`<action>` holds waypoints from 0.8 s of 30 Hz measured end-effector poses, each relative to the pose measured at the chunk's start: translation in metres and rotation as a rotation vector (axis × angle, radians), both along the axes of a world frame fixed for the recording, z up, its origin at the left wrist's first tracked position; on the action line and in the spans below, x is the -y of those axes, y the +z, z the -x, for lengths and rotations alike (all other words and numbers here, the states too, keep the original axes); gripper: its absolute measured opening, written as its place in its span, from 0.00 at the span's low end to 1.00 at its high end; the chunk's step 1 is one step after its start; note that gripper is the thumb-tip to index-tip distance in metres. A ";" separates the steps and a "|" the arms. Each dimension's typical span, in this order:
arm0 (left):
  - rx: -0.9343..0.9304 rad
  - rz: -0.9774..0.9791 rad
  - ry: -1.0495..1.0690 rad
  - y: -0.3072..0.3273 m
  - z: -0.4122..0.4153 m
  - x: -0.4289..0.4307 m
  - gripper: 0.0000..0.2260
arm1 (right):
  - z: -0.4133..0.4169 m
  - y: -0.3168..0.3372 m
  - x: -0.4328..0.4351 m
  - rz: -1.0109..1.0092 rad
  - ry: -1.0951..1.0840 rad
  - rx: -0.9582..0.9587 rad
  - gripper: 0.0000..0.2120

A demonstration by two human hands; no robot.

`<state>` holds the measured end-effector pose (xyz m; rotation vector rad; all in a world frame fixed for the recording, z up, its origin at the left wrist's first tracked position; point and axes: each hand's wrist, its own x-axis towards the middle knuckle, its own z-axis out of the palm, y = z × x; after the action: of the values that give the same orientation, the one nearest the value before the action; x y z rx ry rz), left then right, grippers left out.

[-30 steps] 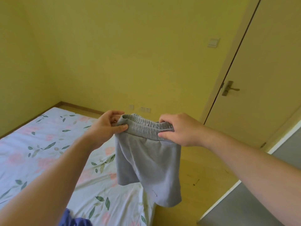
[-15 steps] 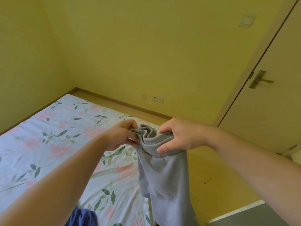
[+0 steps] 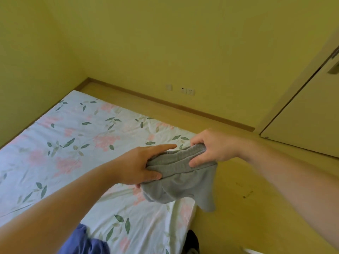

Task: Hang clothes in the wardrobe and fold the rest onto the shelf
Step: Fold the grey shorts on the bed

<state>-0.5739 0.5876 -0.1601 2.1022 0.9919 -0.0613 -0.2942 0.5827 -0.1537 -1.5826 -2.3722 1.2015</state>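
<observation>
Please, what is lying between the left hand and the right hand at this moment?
Only the bunched waistband of the grey shorts, gripped by the left hand and the right hand. The head view shows it.

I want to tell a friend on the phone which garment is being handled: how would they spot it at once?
Find the bed with the flowered sheet; over its right edge two hands meet. The left hand and right hand hold the grey shorts by their gathered waistband. Unlike the blue garment lying lower on the sheet, they are grey and held in both hands.
</observation>
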 end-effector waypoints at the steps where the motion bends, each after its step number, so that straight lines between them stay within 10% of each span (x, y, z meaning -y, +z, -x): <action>1: -0.012 -0.049 -0.029 0.000 -0.006 -0.003 0.36 | -0.005 -0.002 -0.009 0.024 -0.002 -0.022 0.18; 24: 0.051 -0.086 0.317 0.018 -0.009 -0.038 0.19 | -0.021 0.058 -0.044 -0.264 0.148 0.089 0.16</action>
<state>-0.5651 0.6260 -0.1416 1.9866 1.3031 0.1969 -0.2734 0.6268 -0.0961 -1.4277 -2.6129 0.8077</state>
